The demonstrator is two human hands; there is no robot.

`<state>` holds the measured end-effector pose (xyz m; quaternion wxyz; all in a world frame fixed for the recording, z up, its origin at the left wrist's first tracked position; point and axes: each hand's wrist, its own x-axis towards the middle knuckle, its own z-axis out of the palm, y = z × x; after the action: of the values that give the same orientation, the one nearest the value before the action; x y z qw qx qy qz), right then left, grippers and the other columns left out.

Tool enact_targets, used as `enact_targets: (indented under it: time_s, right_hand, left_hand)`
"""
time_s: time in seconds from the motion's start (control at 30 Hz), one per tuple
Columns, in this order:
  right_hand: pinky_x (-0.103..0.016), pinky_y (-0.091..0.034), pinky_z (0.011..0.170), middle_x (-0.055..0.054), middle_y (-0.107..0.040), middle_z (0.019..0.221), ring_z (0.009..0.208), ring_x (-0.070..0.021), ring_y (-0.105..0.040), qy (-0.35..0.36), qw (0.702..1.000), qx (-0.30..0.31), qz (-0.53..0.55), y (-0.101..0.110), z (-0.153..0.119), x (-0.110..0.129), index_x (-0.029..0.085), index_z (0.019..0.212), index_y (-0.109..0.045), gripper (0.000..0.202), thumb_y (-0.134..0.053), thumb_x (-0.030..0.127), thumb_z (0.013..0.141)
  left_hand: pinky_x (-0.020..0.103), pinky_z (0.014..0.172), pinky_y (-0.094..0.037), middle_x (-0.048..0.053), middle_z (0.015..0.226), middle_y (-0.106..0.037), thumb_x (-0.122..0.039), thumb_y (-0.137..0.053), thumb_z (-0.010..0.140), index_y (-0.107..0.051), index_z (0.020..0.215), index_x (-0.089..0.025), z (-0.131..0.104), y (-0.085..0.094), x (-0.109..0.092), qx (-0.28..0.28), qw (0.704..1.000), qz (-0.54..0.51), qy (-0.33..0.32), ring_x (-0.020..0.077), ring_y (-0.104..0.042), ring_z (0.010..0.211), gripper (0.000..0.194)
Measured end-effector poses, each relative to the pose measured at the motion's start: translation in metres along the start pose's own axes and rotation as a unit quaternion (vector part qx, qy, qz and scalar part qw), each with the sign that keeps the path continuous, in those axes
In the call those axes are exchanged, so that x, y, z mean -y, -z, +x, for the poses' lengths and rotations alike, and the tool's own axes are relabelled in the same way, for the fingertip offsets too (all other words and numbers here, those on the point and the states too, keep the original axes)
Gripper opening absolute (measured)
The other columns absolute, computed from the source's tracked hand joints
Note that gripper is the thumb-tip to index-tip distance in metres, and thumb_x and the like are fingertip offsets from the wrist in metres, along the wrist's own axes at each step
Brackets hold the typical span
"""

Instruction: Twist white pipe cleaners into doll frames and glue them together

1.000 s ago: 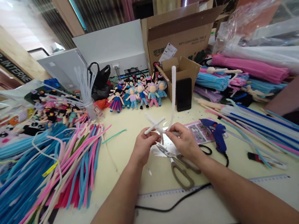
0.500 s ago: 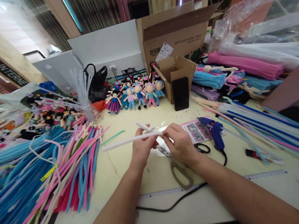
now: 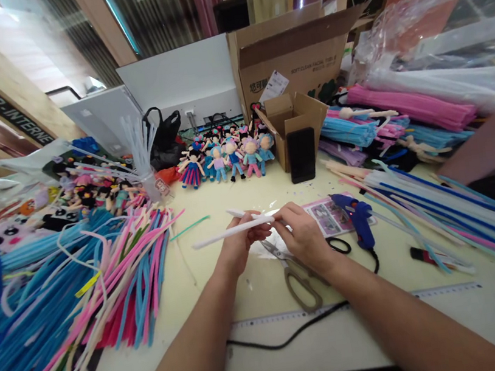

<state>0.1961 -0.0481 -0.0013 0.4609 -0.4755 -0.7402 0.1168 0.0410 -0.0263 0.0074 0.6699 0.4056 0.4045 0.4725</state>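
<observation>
A white pipe cleaner (image 3: 218, 237) is bent back on itself, its longer arm reaching out to the left and a shorter end sticking up behind. My left hand (image 3: 242, 244) is closed around its middle, fingers curled. At the right end, my right hand (image 3: 301, 233) pinches it between thumb and fingers. Scissors (image 3: 301, 285) with grey-brown handles lie on the table under my hands, the blades partly open. A glossy clear scrap (image 3: 263, 251) lies beneath the left fingers.
Pipe cleaners in many colours (image 3: 122, 277) pile up at left, with more (image 3: 444, 207) at right. A blue glue gun (image 3: 357, 219) rests on a printed card (image 3: 328, 216). Small dolls (image 3: 232, 157), a phone (image 3: 302, 154) and cardboard boxes (image 3: 290, 63) stand behind. A ruler (image 3: 266, 320) and cable (image 3: 292, 342) lie in front.
The pipe cleaner's long arm has swung in and its visible part is shorter. My left fingers have curled more around it. The view has shifted slightly.
</observation>
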Motion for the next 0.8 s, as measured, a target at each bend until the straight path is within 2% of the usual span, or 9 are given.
enact_targets:
  time_s: [0.1, 0.3, 0.4, 0.5, 0.6, 0.67, 0.8]
  right_hand:
    - [-0.031, -0.041, 0.074, -0.005, -0.056, 0.080, 0.081, -0.0198, -0.053, 0.004, 1.000, 0.010, 0.004, -0.003, 0.000, 0.001, 0.020, 0.084, -0.060, 0.014, -0.047, 0.019, 0.091]
    - [-0.032, -0.041, 0.076, -0.006, -0.057, 0.082, 0.083, -0.0203, -0.054, -0.019, 1.000, 0.000, 0.026, -0.003, 0.001, -0.002, 0.021, 0.082, -0.059, 0.015, -0.047, 0.019, 0.090]
    - [-0.031, -0.041, 0.073, -0.004, -0.057, 0.080, 0.080, -0.0194, -0.054, -0.054, 0.997, -0.001, 0.055, -0.002, 0.002, -0.004, 0.021, 0.076, -0.057, 0.013, -0.050, 0.020, 0.087]
    - [-0.030, -0.039, 0.069, -0.002, -0.057, 0.074, 0.074, -0.0178, -0.053, -0.122, 0.986, 0.002, 0.111, -0.003, 0.004, -0.006, 0.021, 0.072, -0.056, 0.013, -0.053, 0.023, 0.084]
    - [-0.028, -0.037, 0.063, 0.001, -0.055, 0.066, 0.067, -0.0159, -0.050, -0.202, 0.957, 0.020, 0.208, -0.004, 0.007, -0.007, 0.021, 0.068, -0.055, 0.015, -0.056, 0.029, 0.080]
    - [-0.027, -0.034, 0.057, 0.003, -0.051, 0.059, 0.059, -0.0139, -0.045, -0.251, 0.928, 0.039, 0.272, -0.004, 0.009, -0.008, 0.021, 0.064, -0.054, 0.018, -0.059, 0.033, 0.076]
    - [-0.026, -0.028, 0.052, 0.006, -0.046, 0.051, 0.051, -0.0104, -0.039, -0.320, 0.868, 0.051, 0.376, -0.004, 0.010, -0.008, 0.020, 0.060, -0.052, 0.024, -0.064, 0.038, 0.069]
  left_hand:
    - [0.024, 0.059, -0.045, 0.004, 0.067, -0.068, -0.047, -0.062, 0.075, -0.060, 0.085, -0.014, 0.001, 0.002, 0.002, -0.026, 1.000, 0.002, -0.001, 0.0131, -0.062, 0.058, 0.035]
    - [0.023, 0.059, -0.043, 0.004, 0.072, -0.067, -0.033, -0.065, 0.072, -0.060, 0.086, -0.015, -0.001, 0.005, 0.002, -0.019, 0.999, 0.033, -0.029, 0.0140, -0.063, 0.066, 0.023]
    - [0.024, 0.062, -0.043, 0.002, 0.073, -0.065, -0.029, -0.064, 0.072, -0.062, 0.088, -0.016, -0.001, 0.006, 0.001, -0.009, 0.997, 0.060, -0.050, 0.0135, -0.060, 0.069, 0.021]
    - [0.024, 0.066, -0.043, 0.001, 0.075, -0.063, -0.027, -0.064, 0.072, -0.063, 0.089, -0.016, 0.000, 0.008, 0.001, 0.006, 0.992, 0.099, -0.074, 0.0132, -0.058, 0.071, 0.020]
    - [0.025, 0.069, -0.043, 0.002, 0.084, -0.063, -0.025, -0.065, 0.072, -0.063, 0.100, -0.018, -0.001, 0.009, -0.001, 0.016, 0.987, 0.125, -0.096, 0.0133, -0.058, 0.076, 0.029]
    - [0.025, 0.072, -0.043, 0.002, 0.089, -0.063, -0.024, -0.066, 0.072, -0.057, 0.116, -0.020, -0.001, 0.010, -0.002, 0.021, 0.985, 0.129, -0.112, 0.0143, -0.059, 0.081, 0.044]
    - [0.027, 0.072, -0.043, 0.002, 0.092, -0.065, -0.024, -0.066, 0.074, -0.027, 0.142, -0.026, -0.003, 0.009, -0.004, 0.039, 0.985, 0.110, -0.125, 0.0142, -0.060, 0.080, 0.078]
